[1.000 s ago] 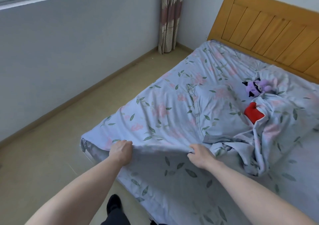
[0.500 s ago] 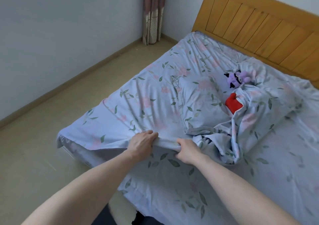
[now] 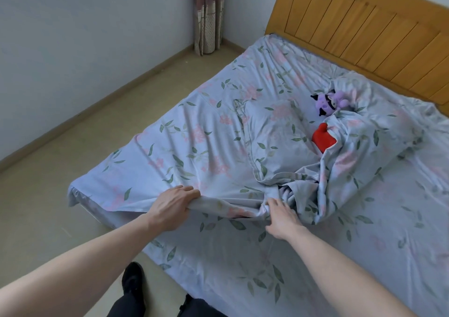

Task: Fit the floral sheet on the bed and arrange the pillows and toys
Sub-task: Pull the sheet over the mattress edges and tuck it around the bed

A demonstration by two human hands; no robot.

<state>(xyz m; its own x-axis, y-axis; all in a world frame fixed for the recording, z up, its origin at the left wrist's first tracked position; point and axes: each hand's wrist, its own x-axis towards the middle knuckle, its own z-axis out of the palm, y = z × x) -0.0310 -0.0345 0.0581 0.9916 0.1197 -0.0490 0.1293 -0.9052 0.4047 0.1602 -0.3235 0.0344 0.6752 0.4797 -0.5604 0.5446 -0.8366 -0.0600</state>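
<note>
The pale blue floral sheet (image 3: pixel 199 146) lies rumpled over the bed, its loose edge folded back across the middle. My left hand (image 3: pixel 172 206) grips that edge, and my right hand (image 3: pixel 281 217) pinches the same edge about a forearm's length to the right. A pillow (image 3: pixel 274 139) in matching floral fabric lies beyond my hands. A purple plush toy (image 3: pixel 328 103) sits near the headboard. A red toy (image 3: pixel 323 138) pokes out from under a bunched fold of the sheet.
The wooden headboard (image 3: pixel 364 30) stands at the far right. Beige floor (image 3: pixel 73 146) runs along the bed's left side to a white wall (image 3: pixel 85 25) and a curtain (image 3: pixel 207 13) in the corner. My dark shoe (image 3: pixel 132 280) is beside the bed's near edge.
My hands came closer together along the sheet's edge and shifted right toward the bed's middle. The view moved nearer the bed and the folded edge now bunches between my hands.
</note>
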